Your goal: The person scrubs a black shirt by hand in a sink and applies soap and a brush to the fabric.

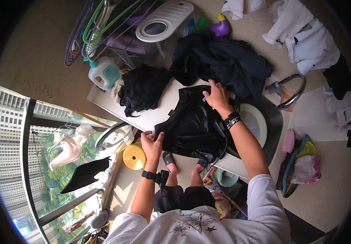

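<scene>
A black garment [193, 122] lies spread over the white counter [166, 114], its lower part hanging over the front edge. At its left corner, my left hand [151, 143] pinches the cloth between thumb and fingers. My right hand [217, 96] rests on the garment's upper right part with the fingers spread; whether it grips any cloth cannot be told. Behind the garment lies a heap of dark navy cloth [224, 61]. A bunched black cloth [145, 88] sits on the counter to the left. To the right, partly behind my forearm, a pale green basin [259, 125] stands in the sink [276, 122].
A chrome faucet [294, 91] reaches over the sink's far right. At the back left are a detergent bottle [105, 73] and several hangers [93, 33]. A yellow stool [134, 156] stands below the counter at left. White socks [312, 42] lie at upper right; laundry hangs by the window.
</scene>
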`<state>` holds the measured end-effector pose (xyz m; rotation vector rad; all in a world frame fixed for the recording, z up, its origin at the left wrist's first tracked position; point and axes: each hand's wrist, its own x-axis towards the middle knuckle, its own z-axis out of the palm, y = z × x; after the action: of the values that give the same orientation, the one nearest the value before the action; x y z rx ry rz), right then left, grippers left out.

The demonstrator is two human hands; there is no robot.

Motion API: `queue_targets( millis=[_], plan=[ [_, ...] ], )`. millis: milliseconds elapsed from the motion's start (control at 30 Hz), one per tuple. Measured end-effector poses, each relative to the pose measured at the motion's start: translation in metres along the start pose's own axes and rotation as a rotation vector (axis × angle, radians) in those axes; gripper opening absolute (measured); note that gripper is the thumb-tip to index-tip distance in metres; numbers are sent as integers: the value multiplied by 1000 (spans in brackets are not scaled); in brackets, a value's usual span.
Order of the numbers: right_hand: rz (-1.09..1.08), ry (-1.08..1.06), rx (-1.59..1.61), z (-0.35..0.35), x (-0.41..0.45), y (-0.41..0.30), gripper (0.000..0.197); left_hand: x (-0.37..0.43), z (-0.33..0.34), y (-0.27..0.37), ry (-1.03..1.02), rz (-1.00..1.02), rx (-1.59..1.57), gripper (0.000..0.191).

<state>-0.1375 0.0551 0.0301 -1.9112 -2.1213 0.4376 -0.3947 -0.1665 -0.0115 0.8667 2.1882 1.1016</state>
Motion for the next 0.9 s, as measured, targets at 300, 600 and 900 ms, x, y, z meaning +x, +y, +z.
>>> queue_targets(
  millis=[300, 600, 900],
  plan=[
    [-517, 41, -128, 60, -58, -17, 75, -41, 49, 38, -216, 724, 617, 76],
    [-694, 55, -109, 50, -8, 5, 72, -23, 37, 37, -470, 675, 834, 123],
    [-779, 34, -20, 44, 22, 29, 60, -16, 28, 58, -639, 716, 860, 134]
  ],
)
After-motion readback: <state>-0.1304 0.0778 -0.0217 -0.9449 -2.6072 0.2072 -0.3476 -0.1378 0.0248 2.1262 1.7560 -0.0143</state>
